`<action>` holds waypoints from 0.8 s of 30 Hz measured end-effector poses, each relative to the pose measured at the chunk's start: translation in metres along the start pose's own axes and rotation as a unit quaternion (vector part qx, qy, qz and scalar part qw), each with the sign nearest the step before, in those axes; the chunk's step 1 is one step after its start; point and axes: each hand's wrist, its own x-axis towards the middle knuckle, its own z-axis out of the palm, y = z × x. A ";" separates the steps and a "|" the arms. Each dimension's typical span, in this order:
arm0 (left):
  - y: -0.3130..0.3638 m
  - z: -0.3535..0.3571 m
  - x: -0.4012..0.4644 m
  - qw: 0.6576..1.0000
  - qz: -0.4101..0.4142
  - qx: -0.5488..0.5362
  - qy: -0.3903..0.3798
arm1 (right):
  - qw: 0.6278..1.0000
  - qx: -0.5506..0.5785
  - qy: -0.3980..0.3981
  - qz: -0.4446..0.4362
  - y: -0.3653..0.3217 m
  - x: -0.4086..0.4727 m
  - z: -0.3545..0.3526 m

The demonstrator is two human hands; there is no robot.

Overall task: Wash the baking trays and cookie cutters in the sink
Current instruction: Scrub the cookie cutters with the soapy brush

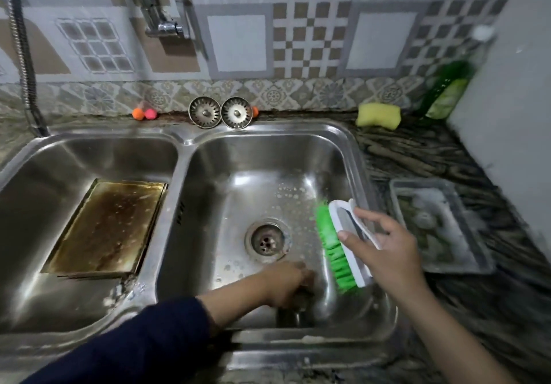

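A browned, stained baking tray (107, 228) leans in the left basin of the steel double sink (179, 142). My right hand (384, 246) holds a white scrub brush with green bristles (337, 249) over the right basin, bristles turned left. My left hand (286, 282) reaches down to the right basin's near floor, fingers closed around a small dark object that is blurred and mostly hidden. A foamy grey tray (438, 225) lies on the counter to the right of the sink. The drain (267, 242) sits uncovered in the right basin.
Two metal sink strainers (220, 112) stand against the back ledge with small orange and pink balls (144, 113) beside them. A yellow sponge (378, 116) and a green detergent bottle (444, 91) sit at the back right. The tap (167, 26) hangs above the divider.
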 end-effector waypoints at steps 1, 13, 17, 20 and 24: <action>0.001 0.006 0.005 0.999 0.009 0.029 -0.014 | 1.000 0.002 0.002 -0.002 -0.001 -0.003 -0.004; 0.003 0.024 0.021 0.982 0.054 0.171 -0.050 | 1.000 -0.009 0.008 0.009 0.004 -0.014 -0.028; 0.004 0.026 0.020 0.986 0.039 0.150 -0.054 | 1.000 -0.005 0.016 -0.006 -0.003 -0.010 -0.033; 0.003 0.024 0.017 0.996 0.026 0.077 -0.020 | 1.000 0.004 0.023 -0.015 -0.010 -0.008 -0.039; 0.015 -0.010 0.010 0.986 0.003 -0.129 0.108 | 0.996 0.001 0.075 -0.055 -0.029 0.000 -0.068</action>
